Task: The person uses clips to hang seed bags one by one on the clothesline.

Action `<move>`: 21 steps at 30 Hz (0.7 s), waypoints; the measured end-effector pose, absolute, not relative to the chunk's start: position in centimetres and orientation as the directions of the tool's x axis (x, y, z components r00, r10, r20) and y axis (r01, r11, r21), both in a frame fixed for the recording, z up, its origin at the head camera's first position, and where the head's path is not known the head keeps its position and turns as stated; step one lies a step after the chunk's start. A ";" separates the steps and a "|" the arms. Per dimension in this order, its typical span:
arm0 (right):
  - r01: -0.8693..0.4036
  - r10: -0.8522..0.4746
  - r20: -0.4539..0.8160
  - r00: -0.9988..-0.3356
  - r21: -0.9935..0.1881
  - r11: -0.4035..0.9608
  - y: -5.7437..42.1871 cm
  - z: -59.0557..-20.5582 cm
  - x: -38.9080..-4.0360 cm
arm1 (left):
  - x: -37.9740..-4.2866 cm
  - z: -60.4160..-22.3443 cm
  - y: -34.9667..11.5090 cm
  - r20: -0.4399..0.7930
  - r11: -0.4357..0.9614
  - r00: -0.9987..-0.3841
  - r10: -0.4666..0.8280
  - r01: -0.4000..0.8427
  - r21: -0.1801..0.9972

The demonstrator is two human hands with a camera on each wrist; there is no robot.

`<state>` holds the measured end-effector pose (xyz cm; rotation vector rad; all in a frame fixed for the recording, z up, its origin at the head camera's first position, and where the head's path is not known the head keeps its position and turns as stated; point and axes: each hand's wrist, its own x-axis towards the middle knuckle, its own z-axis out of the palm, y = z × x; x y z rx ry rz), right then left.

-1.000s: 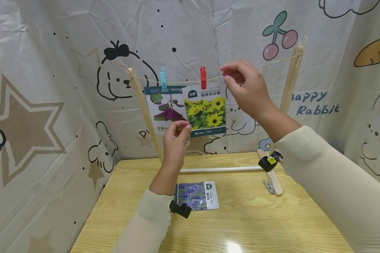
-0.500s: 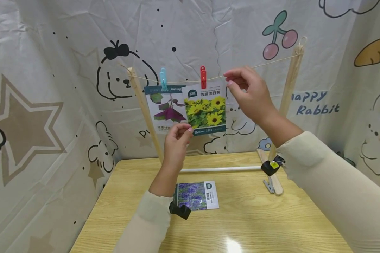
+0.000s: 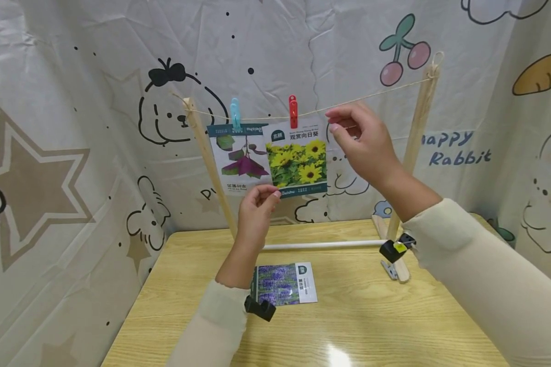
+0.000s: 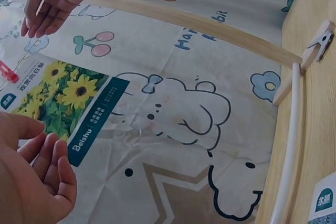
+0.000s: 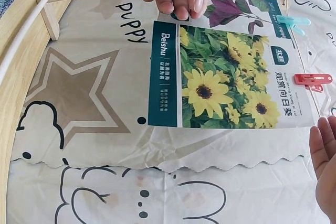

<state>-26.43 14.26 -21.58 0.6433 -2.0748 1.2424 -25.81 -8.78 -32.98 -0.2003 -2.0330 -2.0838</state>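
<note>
Pale fabric printed with cartoon animals (image 3: 275, 35) stands at the far side of a yellowish wood-grain table (image 3: 358, 316); a rectangular packet with yellow sunflowers (image 3: 298, 160) hangs by a red plastic clip (image 3: 293, 112) from a thin beige string (image 3: 376, 96), its left edge overlapping a white packet with a purple-leaved plant (image 3: 245, 165); the left hand (image 3: 252, 216) is at its lower left corner, thumb near the loosely bent forefinger, contact unclear; the right hand (image 3: 369, 145), just right of it, has relaxed fingers parted from the thumb, holding nothing; compared with a second ago, both hands are lower, the right one farther from the string.
</note>
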 end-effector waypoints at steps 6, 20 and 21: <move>-0.669 -0.082 0.718 -0.691 -0.592 0.449 14.7 -22.3 -26.5 | -25.9 -33.5 -8.9 0.242 0.001 -0.969 -0.056 0.243 0.970; -0.646 -0.071 0.690 -0.721 -0.630 0.432 15.5 -23.4 -26.5 | -25.6 -33.8 -9.4 0.207 0.029 -0.978 -0.021 0.206 0.978; -0.644 -0.071 0.688 -0.722 -0.632 0.431 15.5 -23.5 -26.5 | -25.6 -33.8 -9.4 0.204 0.034 -0.979 -0.020 0.204 0.978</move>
